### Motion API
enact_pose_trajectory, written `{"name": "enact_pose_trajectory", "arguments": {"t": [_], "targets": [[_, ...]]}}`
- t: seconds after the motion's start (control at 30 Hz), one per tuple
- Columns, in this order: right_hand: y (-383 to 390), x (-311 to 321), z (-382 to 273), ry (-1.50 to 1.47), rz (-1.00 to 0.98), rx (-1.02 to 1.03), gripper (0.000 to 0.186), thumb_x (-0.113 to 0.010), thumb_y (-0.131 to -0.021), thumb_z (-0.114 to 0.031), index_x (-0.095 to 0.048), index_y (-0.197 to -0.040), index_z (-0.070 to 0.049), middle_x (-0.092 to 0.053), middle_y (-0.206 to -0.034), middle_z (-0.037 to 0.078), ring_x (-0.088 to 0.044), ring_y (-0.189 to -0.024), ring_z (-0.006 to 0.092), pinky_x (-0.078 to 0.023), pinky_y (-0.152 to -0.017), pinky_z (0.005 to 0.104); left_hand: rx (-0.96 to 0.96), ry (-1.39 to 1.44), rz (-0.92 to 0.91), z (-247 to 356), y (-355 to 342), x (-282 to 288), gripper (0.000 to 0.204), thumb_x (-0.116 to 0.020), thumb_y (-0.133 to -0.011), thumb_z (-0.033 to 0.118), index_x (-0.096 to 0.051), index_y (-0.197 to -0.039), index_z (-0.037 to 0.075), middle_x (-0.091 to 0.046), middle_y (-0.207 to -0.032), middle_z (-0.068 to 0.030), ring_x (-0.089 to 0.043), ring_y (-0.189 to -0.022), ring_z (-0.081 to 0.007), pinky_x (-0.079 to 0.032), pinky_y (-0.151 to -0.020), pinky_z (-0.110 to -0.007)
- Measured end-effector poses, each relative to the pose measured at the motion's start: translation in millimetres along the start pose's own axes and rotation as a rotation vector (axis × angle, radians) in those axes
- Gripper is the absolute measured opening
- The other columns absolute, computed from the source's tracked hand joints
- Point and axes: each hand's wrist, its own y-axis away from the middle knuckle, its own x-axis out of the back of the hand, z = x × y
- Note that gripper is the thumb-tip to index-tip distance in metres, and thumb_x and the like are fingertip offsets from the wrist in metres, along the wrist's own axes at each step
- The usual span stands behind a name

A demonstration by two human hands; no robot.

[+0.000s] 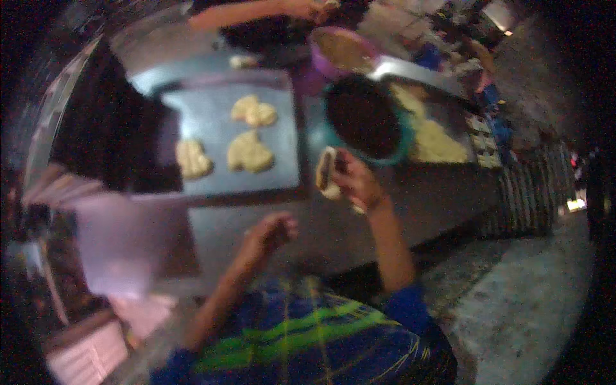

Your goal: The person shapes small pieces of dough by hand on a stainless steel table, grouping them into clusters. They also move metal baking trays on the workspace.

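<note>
My right hand [360, 183] grips a piece of dough [328, 186] with a dark filling showing along its open side. It is held in front of a teal basin [405, 138] full of a dark brown mass [362, 115]. My left hand [271, 232], somewhat blurred, hovers at the table's near side with fingers loosely bent and apart; nothing shows in it. Beyond it lies a metal tray [215, 122] with several pale dough pieces, among them a lobed one [250, 153] and another at its left edge [194, 159].
Right of the basin stands a tray with a yellowish layer [436, 138]. A purple basin [317, 58] sits behind. Across the table, another person's forearm [250, 13] reaches in. A pale blurred surface [115, 237] is at the left, and the table edge [443, 231] runs along the right.
</note>
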Motion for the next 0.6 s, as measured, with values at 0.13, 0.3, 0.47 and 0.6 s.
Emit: {"name": "enact_pose_trajectory", "arguments": {"t": [0.13, 0.3, 0.47, 0.6], "targets": [[11, -40, 52, -0.125, 0.03, 0.054, 0.053, -0.063, -0.091, -0.004, -0.039, -0.137, -0.012, -0.06, -0.116, 0.005, -0.06, -0.106, 0.0177, -0.052, -0.088, 0.0321, -0.011, 0.15, -0.042, 22, -8, -44, 0.043, -0.05, -0.098, 0.04, -0.053, -0.125, 0.006, -0.06, -0.12, -0.0072, -0.058, -0.11, -0.022, -0.044, -0.1, -0.039], [20, -66, 74, -0.166, 0.012, 0.071, 0.053, -0.062, -0.091, -0.002, -0.039, -0.137, -0.013, -0.056, -0.122, 0.004, -0.057, -0.111, 0.0158, -0.05, -0.093, 0.0318, -0.031, 0.147, 0.047, 6, -1, -17, 0.041, -0.05, -0.099, 0.038, -0.051, -0.126, 0.007, -0.058, -0.123, -0.0069, -0.056, -0.11, -0.0207, -0.045, -0.098, -0.037], [23, -68, 97, -0.212, 0.126, 0.132, 0.048, -0.061, -0.091, -0.003, -0.045, -0.136, -0.012, -0.056, -0.124, 0.004, -0.057, -0.111, 0.0161, -0.047, -0.096, 0.0309, -0.068, 0.208, 0.067, 9, 1, -20, 0.041, -0.048, -0.1, 0.041, -0.052, -0.125, 0.008, -0.059, -0.119, -0.0056, -0.057, -0.109, -0.0195, -0.045, -0.096, -0.035], [24, -68, 122, -0.265, 0.218, 0.172, 0.04, -0.061, -0.091, -0.002, -0.056, -0.129, -0.011, -0.055, -0.126, 0.005, -0.057, -0.111, 0.0175, -0.049, -0.093, 0.0308, -0.056, 0.216, 0.114, 21, -7, -9, 0.043, -0.047, -0.099, 0.045, -0.053, -0.125, 0.011, -0.061, -0.115, -0.0051, -0.057, -0.104, -0.0172, -0.045, -0.086, -0.031]]}}
